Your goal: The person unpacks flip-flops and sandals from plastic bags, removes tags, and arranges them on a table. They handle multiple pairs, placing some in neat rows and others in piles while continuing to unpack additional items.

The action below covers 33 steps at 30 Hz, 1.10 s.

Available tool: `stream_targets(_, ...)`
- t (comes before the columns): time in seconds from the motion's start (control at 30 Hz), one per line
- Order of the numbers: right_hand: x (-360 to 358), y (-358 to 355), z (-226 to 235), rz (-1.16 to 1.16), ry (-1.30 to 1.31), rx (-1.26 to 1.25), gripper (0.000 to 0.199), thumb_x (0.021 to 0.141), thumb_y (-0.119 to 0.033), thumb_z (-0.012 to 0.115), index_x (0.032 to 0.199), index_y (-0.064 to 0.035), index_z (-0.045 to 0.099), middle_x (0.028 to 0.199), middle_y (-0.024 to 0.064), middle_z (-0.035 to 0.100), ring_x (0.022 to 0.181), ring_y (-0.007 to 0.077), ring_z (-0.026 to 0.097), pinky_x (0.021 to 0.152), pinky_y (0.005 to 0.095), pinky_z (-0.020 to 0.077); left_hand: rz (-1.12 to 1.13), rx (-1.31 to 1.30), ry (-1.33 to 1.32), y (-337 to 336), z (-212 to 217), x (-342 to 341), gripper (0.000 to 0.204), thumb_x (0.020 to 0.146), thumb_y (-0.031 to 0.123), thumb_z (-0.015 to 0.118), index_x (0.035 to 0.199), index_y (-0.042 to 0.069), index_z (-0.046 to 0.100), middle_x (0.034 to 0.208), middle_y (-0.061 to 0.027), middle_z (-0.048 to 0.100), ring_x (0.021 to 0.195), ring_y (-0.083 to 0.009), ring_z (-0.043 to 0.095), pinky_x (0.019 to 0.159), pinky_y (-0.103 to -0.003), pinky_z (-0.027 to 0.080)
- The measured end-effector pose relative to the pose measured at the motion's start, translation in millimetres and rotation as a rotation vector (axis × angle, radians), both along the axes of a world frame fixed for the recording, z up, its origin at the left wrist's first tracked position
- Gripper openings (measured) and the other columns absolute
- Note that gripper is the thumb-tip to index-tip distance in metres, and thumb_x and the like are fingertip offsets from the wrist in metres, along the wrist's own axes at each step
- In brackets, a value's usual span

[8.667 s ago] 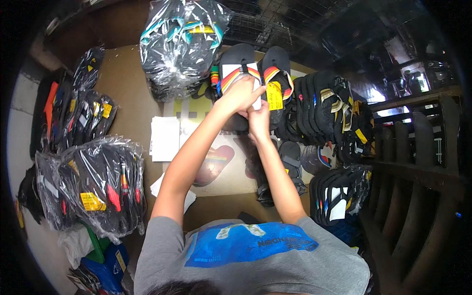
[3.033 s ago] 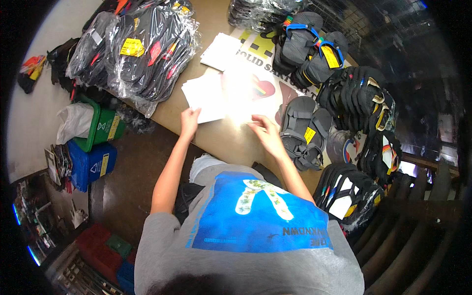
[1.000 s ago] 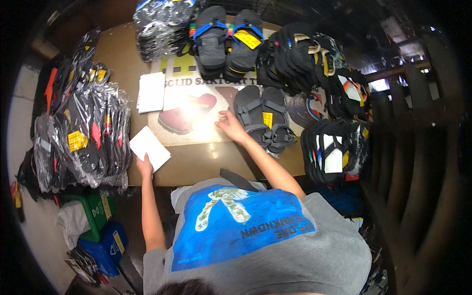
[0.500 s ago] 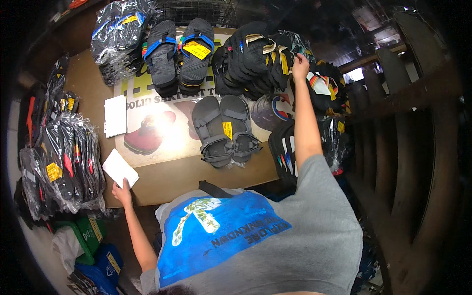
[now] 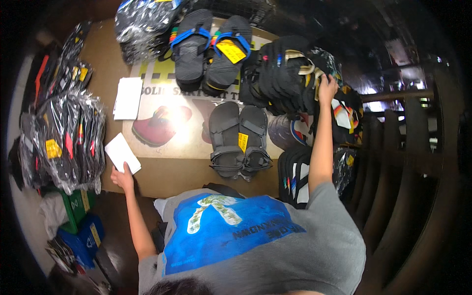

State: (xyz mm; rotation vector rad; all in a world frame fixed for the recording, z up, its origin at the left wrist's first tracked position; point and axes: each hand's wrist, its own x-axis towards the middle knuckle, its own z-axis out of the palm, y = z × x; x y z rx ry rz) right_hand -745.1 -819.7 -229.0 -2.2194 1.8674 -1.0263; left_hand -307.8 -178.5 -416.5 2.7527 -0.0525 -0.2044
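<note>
My left hand (image 5: 124, 178) pinches a small stack of white paper sheets (image 5: 123, 153) at its near corner, over the table's front left edge. Far to the right, my right hand (image 5: 328, 89) is closed on the end of a row of black sandals (image 5: 282, 73) with beige-lined straps; its fingertips are partly hidden among them. Between my arms lies a pair of grey strap sandals (image 5: 239, 140) with a yellow tag. Behind it sits a stacked pair of black flip-flops (image 5: 212, 51) with blue straps and a yellow tag.
More white paper (image 5: 128, 98) lies on the brown table (image 5: 167, 177). Plastic-wrapped footwear (image 5: 69, 142) is piled at the left, with another wrapped pile (image 5: 145, 29) at the back. Black slippers (image 5: 293, 172) stand beside my right forearm. Green (image 5: 78, 206) and blue bins (image 5: 88, 238) sit lower left; dark slats (image 5: 393, 162) line the right.
The view has shifted, so the table's things appear farther right. My right hand's fingers now reach in against the end sandals. My left hand keeps hold of the paper.
</note>
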Motion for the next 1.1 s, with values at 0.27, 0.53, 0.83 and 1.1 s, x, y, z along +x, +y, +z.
stream_targets(0.27, 34.5, 29.8, 4.1, 0.196, 0.067, 0.158, 0.059, 0.079, -0.045, 0.058, 0.113, 0.0036, 0.052, 0.109, 0.0296, 0.051, 0.106, 0.0416, 0.046, 0.094, 0.0416, 0.0341, -0.206, 0.087, -0.266, -46.9, 24.5, -1.4, 0.070, 0.078, 0.043, 0.058, 0.133, 0.011, 0.031, 0.132, -0.0176, 0.029, 0.126, -0.0380, 0.020, 0.098, -0.063, 0.013)
stream_targets(0.53, 56.3, 127.4, 31.5, 0.243, 0.173, -0.265, 0.033, 0.081, -0.018, 0.058, 0.109, -0.0005, 0.054, 0.111, 0.0200, 0.045, 0.108, 0.0338, 0.042, 0.093, 0.0416, 0.0328, -0.403, -0.324, -0.202, -87.1, 26.1, -18.6, 0.058, 0.079, 0.027, 0.060, 0.125, 0.000, 0.038, 0.122, -0.0216, 0.038, 0.118, -0.0362, 0.031, 0.099, -0.047, 0.023)
stream_targets(0.83, 172.3, 202.8, 47.5, 0.584, 0.250, -0.220, 0.025, 0.079, -0.012, 0.058, 0.103, -0.0061, 0.058, 0.114, 0.0161, 0.045, 0.109, 0.0328, 0.041, 0.095, 0.0419, 0.0300, -0.848, -0.490, 1.051, -240.8, 110.1, -219.0, 0.121, 0.069, 0.065, 0.057, 0.130, -0.017, -0.007, 0.134, -0.0425, 0.002, 0.127, -0.0537, 0.004, 0.106, -0.049, 0.013)
stream_targets(1.1, 273.3, 227.2, 17.3, 0.886, 0.168, -0.035, 0.024, 0.078, -0.013, 0.060, 0.101, -0.0068, 0.059, 0.112, 0.0174, 0.046, 0.109, 0.0331, 0.042, 0.096, 0.0395, 0.0311, -0.983, -0.386, 1.187, -253.9, 157.9, -223.0, 0.108, 0.074, 0.049, 0.059, 0.136, -0.004, -0.013, 0.133, -0.0412, -0.015, 0.125, -0.0575, -0.003, 0.103, -0.054, 0.016)
